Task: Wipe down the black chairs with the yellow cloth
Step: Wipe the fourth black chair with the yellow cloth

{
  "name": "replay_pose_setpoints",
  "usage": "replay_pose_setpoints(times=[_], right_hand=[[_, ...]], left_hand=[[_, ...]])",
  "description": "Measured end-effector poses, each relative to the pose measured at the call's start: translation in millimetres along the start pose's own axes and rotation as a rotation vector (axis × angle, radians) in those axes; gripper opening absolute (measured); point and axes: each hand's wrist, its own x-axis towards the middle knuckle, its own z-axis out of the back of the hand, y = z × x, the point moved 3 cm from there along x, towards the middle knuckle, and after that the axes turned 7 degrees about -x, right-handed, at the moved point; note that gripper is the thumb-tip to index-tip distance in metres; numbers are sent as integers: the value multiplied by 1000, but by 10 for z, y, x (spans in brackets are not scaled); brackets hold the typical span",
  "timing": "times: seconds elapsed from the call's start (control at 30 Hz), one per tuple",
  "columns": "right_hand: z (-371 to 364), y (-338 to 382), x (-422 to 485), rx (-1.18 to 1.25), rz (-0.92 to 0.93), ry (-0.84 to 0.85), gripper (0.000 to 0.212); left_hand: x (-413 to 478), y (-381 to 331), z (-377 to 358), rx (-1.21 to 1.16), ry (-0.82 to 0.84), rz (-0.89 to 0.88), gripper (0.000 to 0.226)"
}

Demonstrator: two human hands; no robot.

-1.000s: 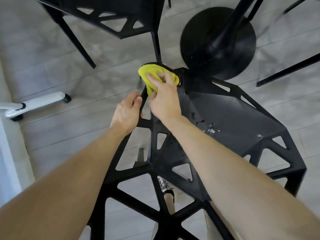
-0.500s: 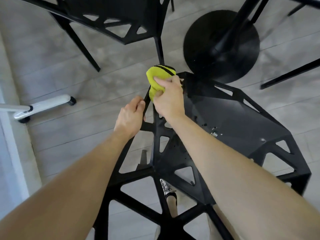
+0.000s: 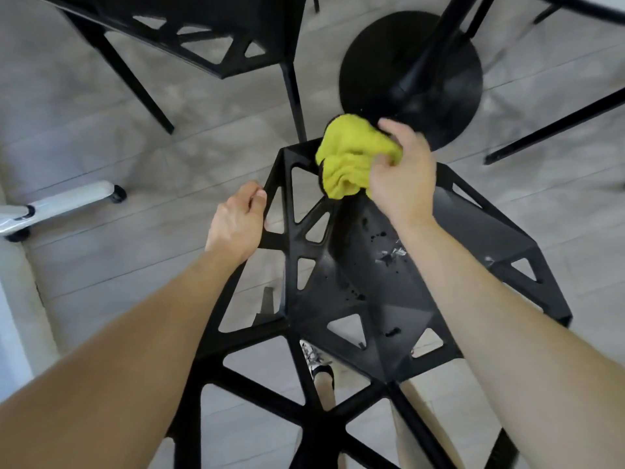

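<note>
On the left, the person's left hand (image 3: 236, 225) is curling round a rim strut of the nearest black chair (image 3: 365, 286), steadying it. Just right of it, the yellow cloth (image 3: 351, 160) is sitting bunched on the seat's far corner, and the right hand (image 3: 402, 177) is clutching it, fingers dug into the folds. For a good pass, I'd be flattening the cloth and drawing overlapping strokes toward the pale specks (image 3: 392, 255) further right, bracing the frame throughout. A 2nd chair (image 3: 203, 38) is being cut off at the top, and the right fingertips are hiding in cloth.
</note>
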Motion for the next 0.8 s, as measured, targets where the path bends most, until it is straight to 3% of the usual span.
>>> replay_pose_setpoints(times=[0.07, 0.13, 0.37, 0.43, 0.53, 0.6, 0.63, 0.73, 0.8], right_hand=[[-8, 1, 153, -108, 75, -29, 62], [-295, -65, -2, -215, 113, 127, 65], [-835, -701, -1782, -179, 187, 477, 73], [-758, -711, -1645, -34, -45, 442, 62], [-504, -579, -1150, 117, -289, 136, 52], [-438, -366, -861, 98, -207, -17, 54], [-499, -248, -779, 70, -128, -13, 57], [-954, -41, -1036, -49, 82, 251, 63], [-1083, -159, -1422, -48, 111, 351, 65]], left_hand=[[-1, -8, -12, 14, -6, -5, 29], [2, 0, -14, 19, -11, -8, 28], [23, 10, -25, -11, -5, -19, 26], [17, -13, -31, -13, 6, -18, 26], [18, -10, -41, -24, 15, -27, 26], [16, 2, -43, -54, 12, -28, 26], [26, 13, -44, -67, 9, -28, 27], [53, 54, -47, -86, -9, -26, 29], [64, 44, -48, -77, -8, -31, 31]])
